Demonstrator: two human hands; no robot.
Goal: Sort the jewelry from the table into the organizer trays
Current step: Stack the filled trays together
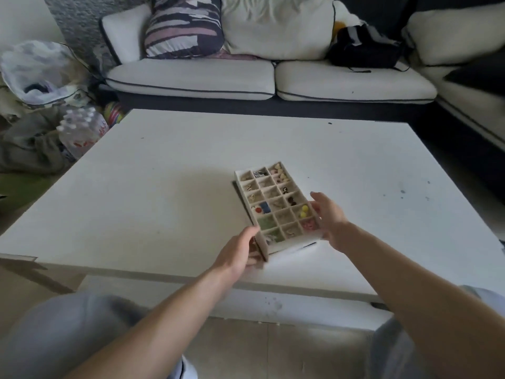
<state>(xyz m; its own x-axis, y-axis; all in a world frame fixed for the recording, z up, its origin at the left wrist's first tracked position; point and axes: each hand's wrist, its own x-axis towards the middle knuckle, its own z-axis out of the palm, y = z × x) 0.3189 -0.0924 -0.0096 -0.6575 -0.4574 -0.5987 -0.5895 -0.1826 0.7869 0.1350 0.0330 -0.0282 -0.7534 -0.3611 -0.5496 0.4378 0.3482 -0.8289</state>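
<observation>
Compartmented organizer tray [292,245] is near the front of the white table [164,187], with bits in most slots: yellow beads [304,212] and pink pieces [310,224] down its right column. The left hand [237,253] has its fingers curled round the tray's near left corner, gripping it. The right hand [329,214] lies against the tray's right wall, fingers fairly straight and thumb lifted off. Can't tell what's under the tray. Beyond it there's a white sofa [191,77] with a striped cushion [183,26] and a black bag [363,47].
</observation>
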